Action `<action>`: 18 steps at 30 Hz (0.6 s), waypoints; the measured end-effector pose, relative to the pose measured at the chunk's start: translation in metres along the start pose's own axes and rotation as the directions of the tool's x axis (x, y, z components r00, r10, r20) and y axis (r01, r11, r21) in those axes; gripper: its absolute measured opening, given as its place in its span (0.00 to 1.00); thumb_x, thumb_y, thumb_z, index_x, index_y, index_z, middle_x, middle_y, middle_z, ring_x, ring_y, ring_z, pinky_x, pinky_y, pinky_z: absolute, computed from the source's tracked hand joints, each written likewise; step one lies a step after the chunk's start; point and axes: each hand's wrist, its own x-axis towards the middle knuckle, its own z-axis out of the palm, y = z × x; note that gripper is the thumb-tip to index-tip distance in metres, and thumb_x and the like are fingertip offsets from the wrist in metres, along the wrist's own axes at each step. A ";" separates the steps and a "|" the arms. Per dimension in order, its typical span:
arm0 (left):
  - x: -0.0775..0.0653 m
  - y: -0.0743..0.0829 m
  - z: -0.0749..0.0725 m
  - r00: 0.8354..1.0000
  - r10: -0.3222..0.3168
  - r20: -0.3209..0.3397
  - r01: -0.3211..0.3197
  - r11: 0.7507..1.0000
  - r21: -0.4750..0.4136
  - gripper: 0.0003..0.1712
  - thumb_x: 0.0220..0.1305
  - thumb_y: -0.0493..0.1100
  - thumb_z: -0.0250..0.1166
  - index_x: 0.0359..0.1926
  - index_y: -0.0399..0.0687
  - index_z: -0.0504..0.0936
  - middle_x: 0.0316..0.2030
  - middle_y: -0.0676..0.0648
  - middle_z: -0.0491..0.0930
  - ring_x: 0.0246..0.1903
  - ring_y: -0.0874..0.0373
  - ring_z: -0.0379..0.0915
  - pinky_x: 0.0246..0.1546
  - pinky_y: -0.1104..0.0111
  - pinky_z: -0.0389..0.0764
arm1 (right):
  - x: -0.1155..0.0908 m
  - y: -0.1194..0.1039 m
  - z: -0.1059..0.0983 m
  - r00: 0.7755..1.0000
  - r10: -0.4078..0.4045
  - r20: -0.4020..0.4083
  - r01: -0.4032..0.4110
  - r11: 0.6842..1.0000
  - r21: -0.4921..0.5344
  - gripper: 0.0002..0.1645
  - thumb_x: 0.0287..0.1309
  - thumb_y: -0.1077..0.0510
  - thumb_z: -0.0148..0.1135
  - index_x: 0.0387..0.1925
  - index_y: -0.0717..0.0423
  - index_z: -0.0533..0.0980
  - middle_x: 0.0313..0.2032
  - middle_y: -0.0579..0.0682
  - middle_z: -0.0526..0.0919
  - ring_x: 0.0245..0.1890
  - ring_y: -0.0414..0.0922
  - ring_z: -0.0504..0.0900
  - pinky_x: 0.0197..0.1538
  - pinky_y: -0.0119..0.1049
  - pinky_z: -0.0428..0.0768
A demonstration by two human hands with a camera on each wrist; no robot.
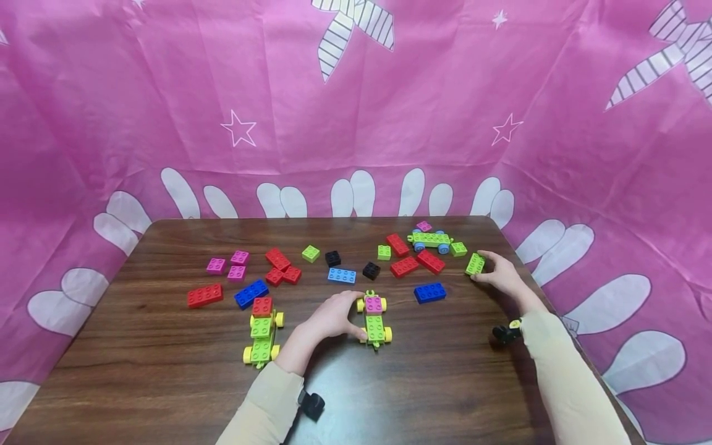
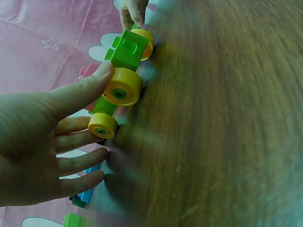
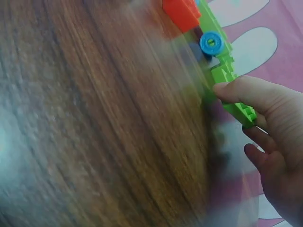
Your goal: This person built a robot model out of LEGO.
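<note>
In the head view my left hand (image 1: 332, 315) holds a small toy car (image 1: 375, 329) from its left side, thumb near the front wheel and index finger toward the far end. The car has a lime base, yellow wheels, a lime brick and a pink brick (image 1: 374, 304) on top. In the left wrist view the thumb lies against the lime brick (image 2: 125, 49) by a yellow wheel (image 2: 122, 86), the other fingers spread. My right hand (image 1: 503, 276) pinches a long lime brick (image 1: 475, 264) between thumb and fingers at the table's right side.
A second yellow-wheeled car (image 1: 261, 347) carrying a red brick stands left of my left forearm. A blue-wheeled car (image 1: 431, 239) sits at the back right. Red, blue, pink, black and lime bricks lie scattered across the far half of the wooden table (image 1: 139, 346).
</note>
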 end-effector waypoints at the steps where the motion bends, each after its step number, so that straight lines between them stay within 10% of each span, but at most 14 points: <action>1: 0.000 0.000 0.000 1.000 0.000 0.000 0.000 1.000 0.000 0.52 0.44 0.52 0.80 0.69 0.42 0.67 0.67 0.40 0.68 0.68 0.43 0.62 0.68 0.51 0.64 | 0.000 -0.001 0.000 1.000 0.002 -0.013 -0.002 1.000 0.002 0.45 0.52 0.57 0.70 0.67 0.71 0.61 0.65 0.75 0.64 0.67 0.71 0.60 0.68 0.65 0.57; 18: 0.000 0.000 0.000 1.000 -0.001 -0.001 0.001 1.000 -0.003 0.52 0.44 0.52 0.80 0.69 0.42 0.66 0.68 0.40 0.68 0.68 0.43 0.62 0.69 0.51 0.64 | -0.004 -0.069 0.014 0.993 -0.066 -0.101 0.079 0.989 0.126 0.45 0.48 0.58 0.74 0.66 0.66 0.65 0.65 0.68 0.68 0.68 0.64 0.62 0.69 0.64 0.57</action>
